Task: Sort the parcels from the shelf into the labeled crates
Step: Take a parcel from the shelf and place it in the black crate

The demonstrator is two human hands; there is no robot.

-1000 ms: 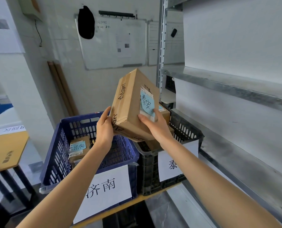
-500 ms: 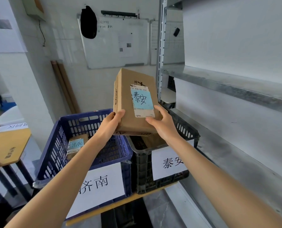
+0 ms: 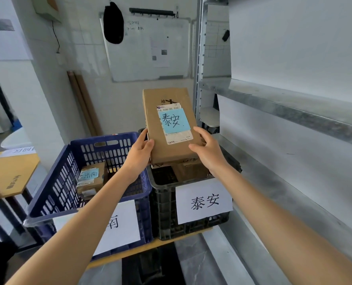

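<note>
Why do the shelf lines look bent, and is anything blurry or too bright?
Head view: the wide lens bows the straight edges of the shelf, most of all near the frame's borders. The note on the parcel is sharp and readable. The writing on the whiteboard is too faint to read. The shelf's white panels look nearly washed out. The light is soft, with no hard shadows.

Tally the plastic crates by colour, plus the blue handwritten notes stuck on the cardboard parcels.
Blue plastic crates: 1
Black plastic crates: 1
Blue handwritten notes: 2
Total: 4
</note>
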